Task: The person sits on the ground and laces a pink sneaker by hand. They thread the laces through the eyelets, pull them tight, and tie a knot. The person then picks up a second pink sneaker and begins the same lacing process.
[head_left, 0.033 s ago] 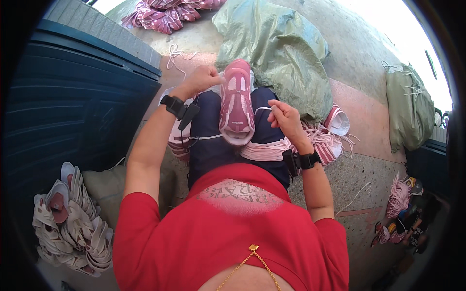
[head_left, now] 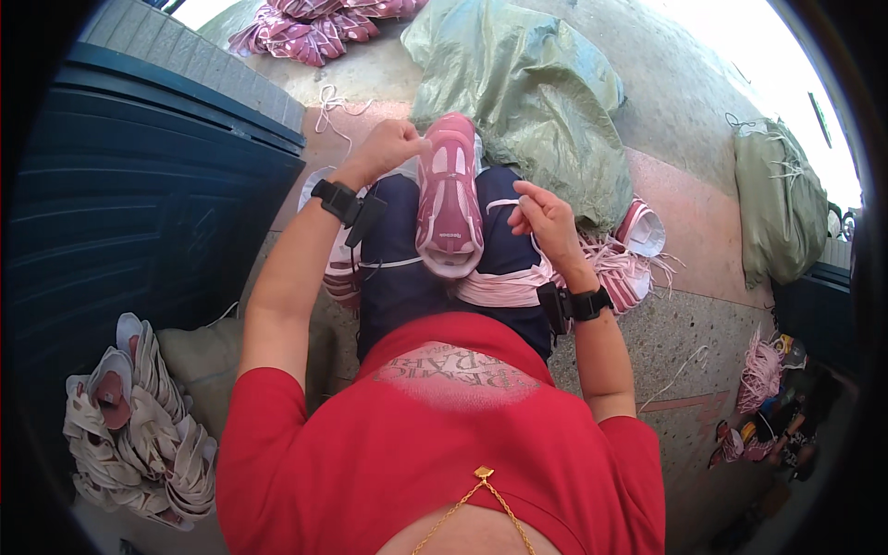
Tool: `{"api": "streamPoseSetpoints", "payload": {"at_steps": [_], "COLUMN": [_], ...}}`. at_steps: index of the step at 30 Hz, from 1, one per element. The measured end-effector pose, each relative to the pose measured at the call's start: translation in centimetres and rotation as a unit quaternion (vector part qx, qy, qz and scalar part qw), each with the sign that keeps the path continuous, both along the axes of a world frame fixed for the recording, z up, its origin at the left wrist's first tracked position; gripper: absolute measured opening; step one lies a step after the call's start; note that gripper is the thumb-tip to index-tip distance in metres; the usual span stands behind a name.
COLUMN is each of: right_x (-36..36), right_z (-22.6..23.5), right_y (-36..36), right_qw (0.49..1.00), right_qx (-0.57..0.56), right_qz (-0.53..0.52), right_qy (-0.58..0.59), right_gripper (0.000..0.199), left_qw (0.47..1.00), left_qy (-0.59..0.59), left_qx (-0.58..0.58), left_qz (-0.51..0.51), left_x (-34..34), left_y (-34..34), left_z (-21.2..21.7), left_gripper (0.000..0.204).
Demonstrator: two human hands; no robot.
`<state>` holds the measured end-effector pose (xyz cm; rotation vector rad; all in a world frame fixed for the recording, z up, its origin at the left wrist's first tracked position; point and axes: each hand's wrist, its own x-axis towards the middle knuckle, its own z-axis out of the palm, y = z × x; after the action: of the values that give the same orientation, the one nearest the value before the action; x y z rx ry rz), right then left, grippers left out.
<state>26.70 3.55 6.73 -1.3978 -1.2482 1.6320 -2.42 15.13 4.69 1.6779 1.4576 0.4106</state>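
Three sacks show. The large green sack [head_left: 518, 92] slumps on the floor [head_left: 684, 203] beyond the knees, the tied green sack [head_left: 782, 203] stands at the right with white string about its top, and the dull olive sack [head_left: 208, 361] lies at the lower left (their woven walls hide whatever they hold).

One pink shoe upper [head_left: 450, 194] lies lengthwise between the person's two dark-trousered thighs, its far end close to the green sack. The left hand [head_left: 388, 148] is beside that far end, fingers curled in and thumb near the forefinger; whether its grip has hold of the edge or of a lace, I cannot tell. The right hand [head_left: 548, 222] hangs over the right thigh, apart from the upper, its grip half curled with fingertips close together; whether a thin strand is caught there, I cannot tell.

One bundle of pale pink strips [head_left: 504, 287] lies across the right thigh. Two striped shoe uppers [head_left: 640, 228] can be counted beside the right knee, near loose laces [head_left: 606, 257]. A stack of cream uppers [head_left: 139, 416] sits at the lower left and a pink heap [head_left: 314, 32] at the top; both overlap too much to count. Each wrist carries one black strapped device [head_left: 338, 199].
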Motion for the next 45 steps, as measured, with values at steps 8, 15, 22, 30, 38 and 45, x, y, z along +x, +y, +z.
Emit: {"api": "streamPoseSetpoints", "payload": {"at_steps": [8,15,22,30,38,45], "right_x": [0.5,-0.9,-3.7,-7.0,-6.8,-7.2], "right_z": [-0.1,-2.5,-1.9,-2.1,-3.8,-2.6], "right_y": [-0.6,-3.2,-0.7,-2.0,-0.5,0.7], "right_qw": [0.986,0.950,0.983,0.990,0.991,0.944], "right_qx": [-0.106,-0.181,-0.069,-0.014,0.108,-0.114], "right_qz": [-0.038,-0.014,0.001,0.117,0.067,-0.166], "right_qy": [0.122,0.252,0.173,0.072,-0.031,0.261], "right_gripper": [0.042,0.036,0.034,0.020,0.029,0.020], "left_qw": [0.988,0.983,0.973,0.880,0.949,0.951], "left_qy": [0.062,0.176,-0.071,-0.316,-0.139,-0.169], "left_qx": [0.125,0.002,-0.219,-0.331,-0.279,-0.246], "left_qz": [-0.061,-0.050,0.029,0.127,0.051,0.081], "left_x": [5.7,3.1,0.9,4.3,6.1,6.5], "left_y": [6.1,9.1,-0.7,-9.9,-11.0,-10.6], "left_z": [-5.0,-7.9,-1.9,0.9,1.8,1.2], "left_gripper": [0.029,0.036,0.045,0.032,0.036,0.028]}}
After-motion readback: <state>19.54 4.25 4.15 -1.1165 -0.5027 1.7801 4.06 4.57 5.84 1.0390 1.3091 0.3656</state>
